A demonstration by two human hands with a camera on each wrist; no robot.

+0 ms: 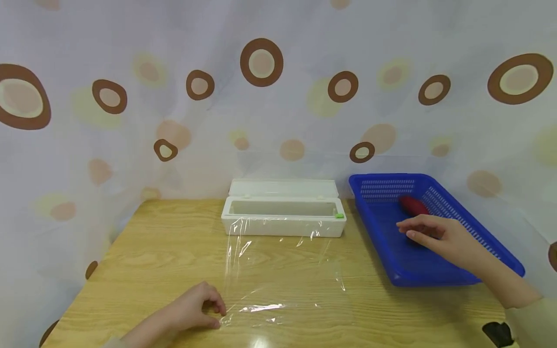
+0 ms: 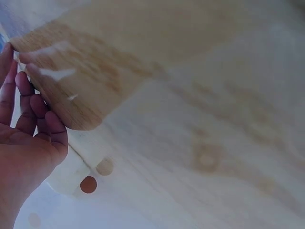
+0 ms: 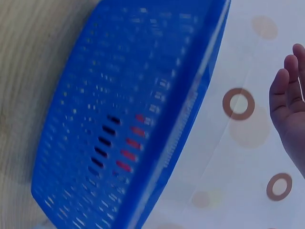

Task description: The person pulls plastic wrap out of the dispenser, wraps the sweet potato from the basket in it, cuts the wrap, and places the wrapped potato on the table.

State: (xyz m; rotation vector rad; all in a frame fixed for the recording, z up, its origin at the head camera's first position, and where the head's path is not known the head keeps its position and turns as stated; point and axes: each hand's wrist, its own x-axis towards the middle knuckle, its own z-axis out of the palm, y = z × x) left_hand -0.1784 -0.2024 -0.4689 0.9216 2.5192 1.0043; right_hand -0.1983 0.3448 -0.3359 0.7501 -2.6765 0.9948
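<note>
A clear sheet of plastic wrap stretches over the wooden table from a white wrap dispenser box with its lid raised. My left hand pinches the near left corner of the sheet; in the left wrist view, its thumb and fingers meet at the film's edge. Over the blue basket hovers my right hand, fingers loosely bent and holding nothing. Inside the basket lies a dark red, oblong thing. A dark thing beneath the right hand is mostly hidden.
A green slider sits at the right end of the dispenser's front edge. Behind the table hangs a pale curtain with brown rings. A small black object shows near the right sleeve.
</note>
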